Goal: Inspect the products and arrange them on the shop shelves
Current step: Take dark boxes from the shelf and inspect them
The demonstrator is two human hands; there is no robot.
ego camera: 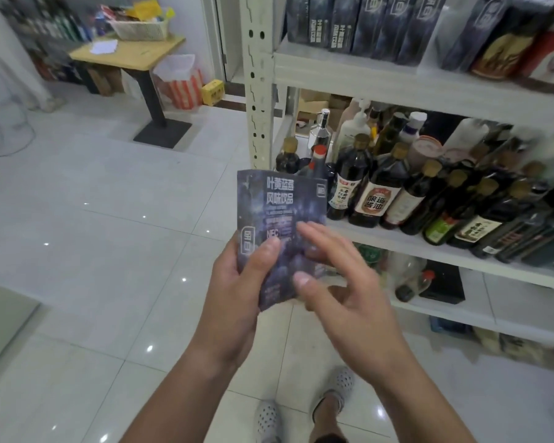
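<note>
Inspection is my read of this hold: my left hand (234, 279) grips the dark blue blueberry-drink box (280, 206) upright by its lower part, thumb across the print, so the label faces me, near the shelving's left end. My right hand (343, 282) is spread loosely beside the box's lower right; whether it touches, I cannot tell. Matching boxes (365, 24) line the far upper shelf (397, 81). Soy sauce bottles (375, 193) crowd the middle one, and the white upright post (256, 75) stands just behind the box.

The dark blue pouch (277, 219) looks like smooth, slightly glossy foil. The floor tiles (109, 219) are glossy, the shelf post (257, 91) painted metal, the table top (128, 51) matt wood.
</note>
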